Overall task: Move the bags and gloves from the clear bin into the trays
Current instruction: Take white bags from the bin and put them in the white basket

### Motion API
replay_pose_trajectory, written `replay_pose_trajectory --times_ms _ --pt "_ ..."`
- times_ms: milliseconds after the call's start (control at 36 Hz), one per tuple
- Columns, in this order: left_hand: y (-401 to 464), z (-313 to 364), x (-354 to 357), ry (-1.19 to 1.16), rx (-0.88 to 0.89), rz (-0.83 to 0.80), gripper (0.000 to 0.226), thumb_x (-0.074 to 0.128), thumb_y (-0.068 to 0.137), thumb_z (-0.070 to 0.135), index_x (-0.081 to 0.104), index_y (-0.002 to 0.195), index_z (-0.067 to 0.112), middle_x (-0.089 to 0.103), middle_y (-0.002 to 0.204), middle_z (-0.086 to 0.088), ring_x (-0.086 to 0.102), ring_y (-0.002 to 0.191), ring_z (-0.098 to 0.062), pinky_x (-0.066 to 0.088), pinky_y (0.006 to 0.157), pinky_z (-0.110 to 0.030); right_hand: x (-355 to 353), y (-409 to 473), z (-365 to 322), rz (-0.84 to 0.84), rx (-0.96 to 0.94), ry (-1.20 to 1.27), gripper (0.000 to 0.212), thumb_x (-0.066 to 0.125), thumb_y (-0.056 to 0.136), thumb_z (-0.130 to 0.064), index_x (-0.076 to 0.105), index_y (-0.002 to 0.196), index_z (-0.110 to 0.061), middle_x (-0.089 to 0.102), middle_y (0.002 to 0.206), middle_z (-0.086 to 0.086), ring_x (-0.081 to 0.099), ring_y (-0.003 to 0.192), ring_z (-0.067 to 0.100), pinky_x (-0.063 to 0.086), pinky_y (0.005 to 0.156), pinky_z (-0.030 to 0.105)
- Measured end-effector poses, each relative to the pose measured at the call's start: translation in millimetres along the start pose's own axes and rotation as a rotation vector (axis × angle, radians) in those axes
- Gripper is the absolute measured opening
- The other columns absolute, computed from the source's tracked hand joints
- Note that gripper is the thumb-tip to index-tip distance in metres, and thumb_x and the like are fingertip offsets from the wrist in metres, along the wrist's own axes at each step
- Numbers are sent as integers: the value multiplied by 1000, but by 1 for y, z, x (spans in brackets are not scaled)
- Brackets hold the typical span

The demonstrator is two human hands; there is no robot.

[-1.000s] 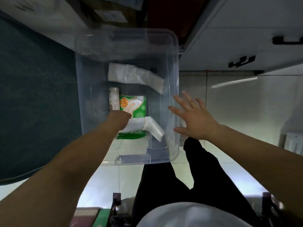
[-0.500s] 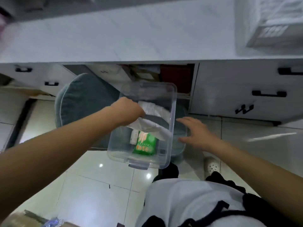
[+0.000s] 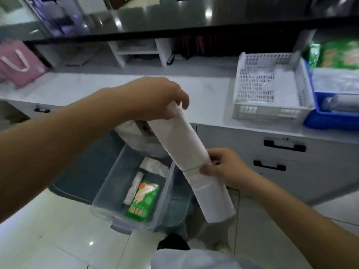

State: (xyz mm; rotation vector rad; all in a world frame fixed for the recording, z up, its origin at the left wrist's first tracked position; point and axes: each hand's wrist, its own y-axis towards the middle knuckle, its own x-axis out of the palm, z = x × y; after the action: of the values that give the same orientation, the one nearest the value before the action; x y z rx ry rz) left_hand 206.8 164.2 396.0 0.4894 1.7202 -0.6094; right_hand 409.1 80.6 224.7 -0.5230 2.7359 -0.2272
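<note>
While both hands are pinching a white bag strip (image 3: pixel 186 152), left hand (image 3: pixel 157 100) above right hand (image 3: pixel 219 167), the clear bin (image 3: pixel 108 193) is holding a green glove packet (image 3: pixel 142 200) and the white tray (image 3: pixel 270 113) white bags.

Both hands (image 3: pixel 155 100) hold white, apparently plastic, bags (image 3: pixel 182 146).

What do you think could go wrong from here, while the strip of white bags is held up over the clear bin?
The strip of white bags is held only at its top by the left hand and pinched midway by the right hand; its free lower end hangs outside the clear bin and could unfold further or drag. A loose fold beneath the left hand might also slip back into the bin.
</note>
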Motion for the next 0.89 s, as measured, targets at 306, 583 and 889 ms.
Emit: replay_pose_trajectory --times_ms 306,583,889 --pt "58 92 86 -1683 -506 108 95 83 66 46 36 147 31 53 140 -4 51 129 -26 43 108 -47 -103 -50 31 152 81 538 33 83 66 -18 77 98 -22 77 103 5 74 89 24 58 63 29" --pt "141 99 84 -2134 -172 -15 59 73 83 24 54 139 18 67 125 -7 67 108 -25 58 81 -42 -159 -29 31 169 47 590 41 82 66 -17 76 107 -22 76 109 6 73 93 23 57 69 34" --pt "278 45 59 -1999 -220 110 42 73 83 6 64 123 17 75 110 -8 73 88 -23 60 65 -39 -224 66 22 225 82 604 45 81 75 -13 71 116 -30 74 112 8 72 100 29 60 70 41"
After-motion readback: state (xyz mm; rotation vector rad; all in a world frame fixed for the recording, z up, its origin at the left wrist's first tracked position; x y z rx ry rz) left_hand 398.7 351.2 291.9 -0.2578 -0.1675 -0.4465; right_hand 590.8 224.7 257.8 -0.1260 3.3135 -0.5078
